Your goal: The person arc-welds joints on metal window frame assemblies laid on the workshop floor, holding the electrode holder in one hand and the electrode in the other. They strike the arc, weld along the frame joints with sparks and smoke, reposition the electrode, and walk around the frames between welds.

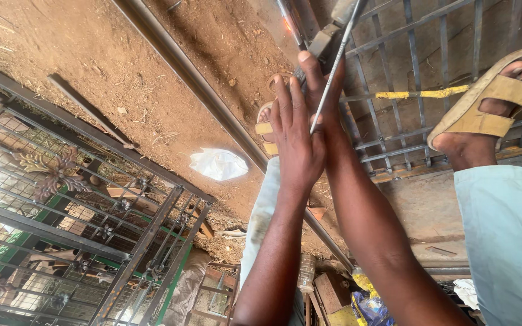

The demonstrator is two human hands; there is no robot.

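Note:
My right hand [320,81] reaches up the middle of the view and is closed around a thin grey metal rod [335,65] that slants up toward a steel bar frame [394,57]. A small orange glow [286,24] shows on the metal just beyond the fingers. My left hand [297,142] lies flat against my right wrist with its fingers straight and together. The rod's lower end stops beside its thumb. Both forearms come in from the bottom edge.
A long steel tube [194,84] crosses the dirt ground diagonally. My sandalled foot [484,102] stands on the frame at the right, near a yellow-marked bar [421,93]. A white plastic bag [219,164] lies on the dirt. An ornate iron gate [61,217] fills the left.

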